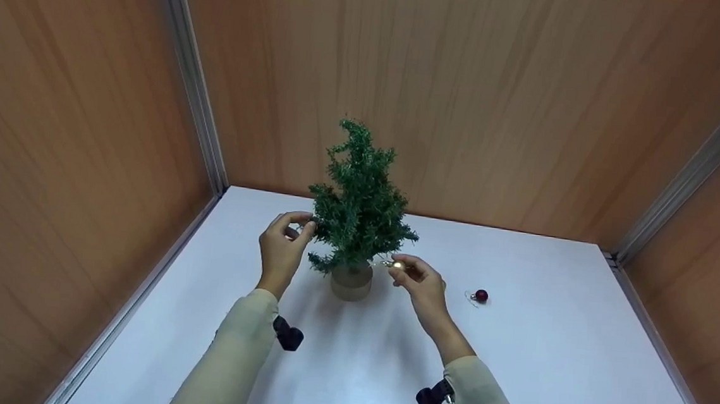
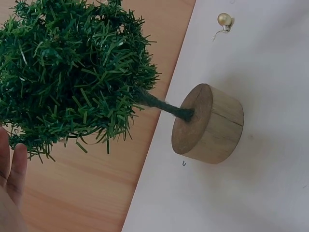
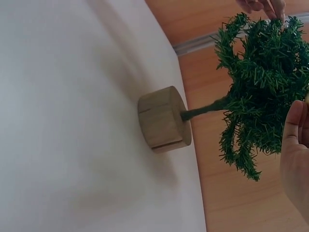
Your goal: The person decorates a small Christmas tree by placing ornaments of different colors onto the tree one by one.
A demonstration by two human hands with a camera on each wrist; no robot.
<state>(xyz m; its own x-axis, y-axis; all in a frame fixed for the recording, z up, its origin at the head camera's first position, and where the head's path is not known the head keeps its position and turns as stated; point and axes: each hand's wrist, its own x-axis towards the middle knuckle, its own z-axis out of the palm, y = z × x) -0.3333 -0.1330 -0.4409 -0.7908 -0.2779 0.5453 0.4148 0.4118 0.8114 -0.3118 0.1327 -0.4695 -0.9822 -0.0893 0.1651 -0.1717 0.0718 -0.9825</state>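
Observation:
A small green artificial Christmas tree (image 1: 360, 205) stands upright on a round wooden base (image 1: 351, 284). At its left side, my left hand (image 1: 283, 244) pinches the tip of a branch between thumb and index finger. My right hand (image 1: 422, 285) pinches a gold bauble (image 1: 398, 265) beside the lower right branches, its thin string toward the tree. Only a sliver of that bauble shows by the thumb in the right wrist view. Another gold bauble (image 2: 224, 19) with a string lies on the table in the left wrist view.
A dark red bauble (image 1: 481, 296) with a thin loop lies on the white table (image 1: 546, 342), right of my right hand. Wood-grain panels (image 1: 468, 108) close in the back and both sides, with metal strips (image 1: 194, 76) at the corners.

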